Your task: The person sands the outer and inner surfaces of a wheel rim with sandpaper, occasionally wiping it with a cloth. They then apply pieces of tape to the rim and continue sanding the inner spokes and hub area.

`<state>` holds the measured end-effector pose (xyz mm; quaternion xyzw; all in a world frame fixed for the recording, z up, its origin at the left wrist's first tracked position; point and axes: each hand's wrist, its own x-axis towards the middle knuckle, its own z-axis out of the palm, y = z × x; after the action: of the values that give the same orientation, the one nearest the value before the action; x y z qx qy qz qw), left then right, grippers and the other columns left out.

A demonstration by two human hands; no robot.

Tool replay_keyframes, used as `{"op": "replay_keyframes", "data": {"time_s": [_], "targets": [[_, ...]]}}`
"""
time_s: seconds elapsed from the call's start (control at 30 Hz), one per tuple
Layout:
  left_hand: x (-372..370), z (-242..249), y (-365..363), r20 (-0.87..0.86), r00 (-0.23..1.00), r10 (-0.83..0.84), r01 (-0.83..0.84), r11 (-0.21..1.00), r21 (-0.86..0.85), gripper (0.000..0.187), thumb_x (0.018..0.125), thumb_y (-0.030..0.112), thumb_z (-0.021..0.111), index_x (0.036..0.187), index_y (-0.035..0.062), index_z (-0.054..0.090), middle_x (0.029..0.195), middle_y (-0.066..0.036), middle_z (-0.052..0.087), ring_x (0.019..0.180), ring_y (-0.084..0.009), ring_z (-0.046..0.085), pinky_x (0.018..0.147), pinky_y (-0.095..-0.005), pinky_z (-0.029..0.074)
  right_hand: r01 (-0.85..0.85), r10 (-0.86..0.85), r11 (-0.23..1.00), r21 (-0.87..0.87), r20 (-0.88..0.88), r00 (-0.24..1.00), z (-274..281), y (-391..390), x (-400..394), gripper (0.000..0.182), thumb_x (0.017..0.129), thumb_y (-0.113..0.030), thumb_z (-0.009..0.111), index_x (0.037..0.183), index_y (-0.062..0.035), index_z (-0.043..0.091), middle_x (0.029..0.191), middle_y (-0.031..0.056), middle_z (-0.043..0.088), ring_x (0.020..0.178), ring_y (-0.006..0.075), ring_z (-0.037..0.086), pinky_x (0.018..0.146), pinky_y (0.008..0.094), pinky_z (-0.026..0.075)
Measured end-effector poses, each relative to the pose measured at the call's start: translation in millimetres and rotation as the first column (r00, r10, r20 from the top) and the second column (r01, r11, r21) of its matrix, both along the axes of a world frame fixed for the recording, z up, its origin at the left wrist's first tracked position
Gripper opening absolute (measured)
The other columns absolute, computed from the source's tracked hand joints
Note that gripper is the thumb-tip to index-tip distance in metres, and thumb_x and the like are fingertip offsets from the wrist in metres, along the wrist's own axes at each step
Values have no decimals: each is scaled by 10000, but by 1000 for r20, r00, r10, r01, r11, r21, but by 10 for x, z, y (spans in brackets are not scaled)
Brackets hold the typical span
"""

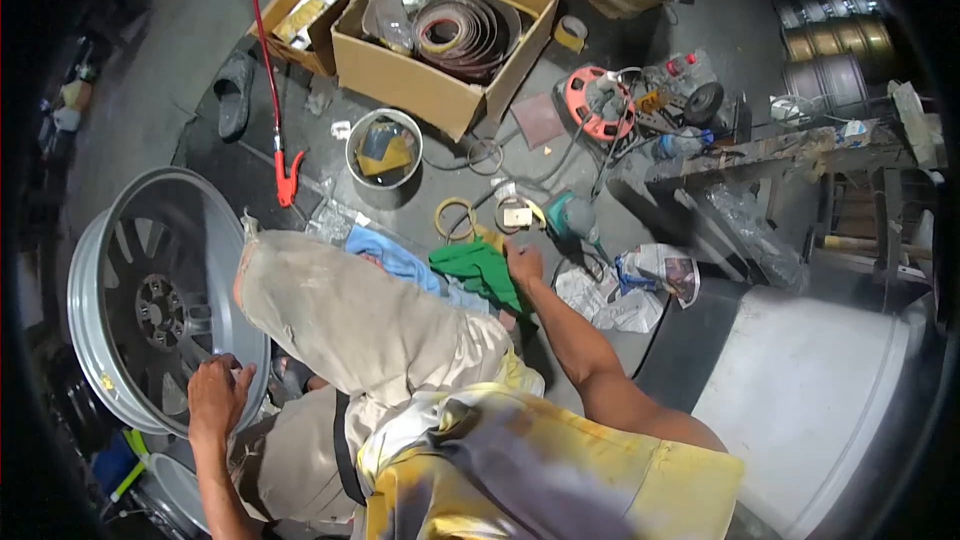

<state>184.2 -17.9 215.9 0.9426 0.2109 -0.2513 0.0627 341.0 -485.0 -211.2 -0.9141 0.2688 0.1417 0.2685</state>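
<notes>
A silver alloy wheel rim (88,310) stands on edge at the left, its spokes facing me. My left hand (218,398) is closed over the near edge of this rim, fingers curled on the lip. My right hand (524,265) reaches down to the floor beside a green cloth (475,270) and a small yellowish cloth. Its fingers are curled and partly hidden, so what they hold does not show clearly. Close to it lie a roll of tape (455,219), a teal power tool (575,218) and a blue cloth (395,258).
A cardboard box (410,75) with rolled abrasive strips stands ahead, near a white bucket (384,180). A red air hose ends in an orange blow gun (288,178). An orange cable reel (600,105), crumpled newspaper (625,290) and a white-topped seat (800,390) occupy the right side.
</notes>
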Motion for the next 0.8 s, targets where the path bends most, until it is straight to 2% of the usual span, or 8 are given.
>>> {"op": "replay_keyframes", "data": {"time_s": [0.07,0.27,0.4,0.47,0.6,0.67,0.73,0.8], "targets": [[24,15,-6,79,996,-30,32,999,-20,319,841,273,707,826,-43,670,744,-220,662,726,-396,649,682,-471,497,1,0,999,39,-24,1000,210,139,52,585,776,-534,692,959,21,679,998,266,677,989,404,645,854,459,486],[80,40,-5,114,990,-78,78,997,5,286,846,266,710,840,-17,669,766,-182,645,738,-352,645,705,-452,500,-262,305,930,258,-146,941,510,353,84,443,761,-402,738,876,21,674,939,247,676,911,350,666,787,435,509],[270,194,78,34,999,1,1,999,-46,277,842,245,711,852,-28,662,799,-192,652,771,-356,650,714,-445,499,-441,419,884,156,154,895,798,432,16,334,749,-298,753,862,3,662,919,181,613,868,367,624,760,450,493],[396,360,71,226,974,-31,35,999,-14,260,840,213,705,844,-40,647,827,-213,651,807,-375,649,717,-439,496,-420,302,889,183,456,838,1066,481,59,286,744,-234,738,892,-32,600,967,168,557,935,409,556,791,483,455],[656,774,25,431,900,-71,65,997,28,218,867,143,665,849,-59,585,796,-205,555,752,-406,564,681,-450,434,-457,312,870,185,510,801,1725,620,330,255,705,-94,738,865,-46,545,927,132,551,919,367,540,793,460,435],[794,972,-92,534,845,-32,60,998,-36,193,868,129,663,855,-52,595,785,-188,552,742,-384,570,667,-426,436,-506,344,862,31,698,628,2112,760,477,247,673,-10,716,820,-53,523,892,106,545,899,328,518,796,432,421],[897,1150,-275,593,805,-33,82,995,-55,178,877,119,655,871,-51,602,780,-169,548,697,-323,554,629,-391,429,-541,304,839,62,771,560,2353,903,631,242,667,27,695,818,-48,520,853,94,534,872,310,517,779,417,427],[979,1227,-396,679,721,-141,223,974,-35,151,879,103,648,888,-43,612,784,-147,539,647,-273,538,568,-356,417,-538,222,820,194,760,612,2610,1096,681,223,687,42,692,828,-40,539,830,94,542,814,300,535,738,389,445]]}}
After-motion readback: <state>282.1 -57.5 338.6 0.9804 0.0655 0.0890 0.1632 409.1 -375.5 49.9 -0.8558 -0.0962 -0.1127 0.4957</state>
